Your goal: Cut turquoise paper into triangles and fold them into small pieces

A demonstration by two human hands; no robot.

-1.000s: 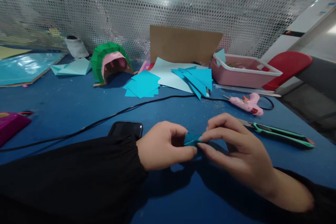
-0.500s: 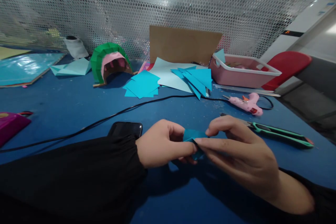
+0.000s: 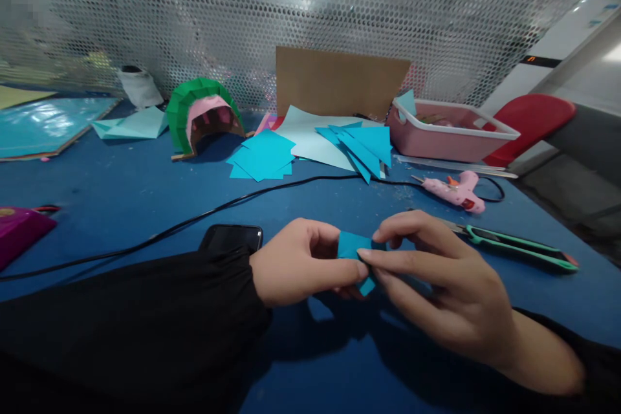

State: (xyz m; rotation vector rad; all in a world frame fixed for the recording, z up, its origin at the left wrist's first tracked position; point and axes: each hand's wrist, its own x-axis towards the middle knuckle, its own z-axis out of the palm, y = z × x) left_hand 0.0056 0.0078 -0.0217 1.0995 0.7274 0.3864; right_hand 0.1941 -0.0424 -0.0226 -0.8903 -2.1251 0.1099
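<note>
I see both hands meeting just above the tabletop [image 3: 121, 194], with the small folded teal paper [image 3: 353, 247] caught between them. The left hand [image 3: 301, 262] has its grip closed on the paper's near-left edge, thumb against forefinger. The right hand [image 3: 436, 272] pinches the opposite edge in a closed grip, with the forefinger laid flat along the top and the other fingers curled under. I judge that pinching from both sides keeps the piece steady and lifted clear of the surface, so its folds stay in view.

The paper is a compact, matte teal piece. A flat face shows above the grip and a pointed corner pokes out below it.

Just left of the grip, a dark phone [image 3: 231, 237] lies partly under the black sleeve. Green-handled scissors [image 3: 514, 247] lie just right of the grip. Beyond the grip are a pink glue gun [image 3: 456, 191], its black cable [image 3: 194, 223] and a stack of teal paper squares [image 3: 264, 155].
</note>
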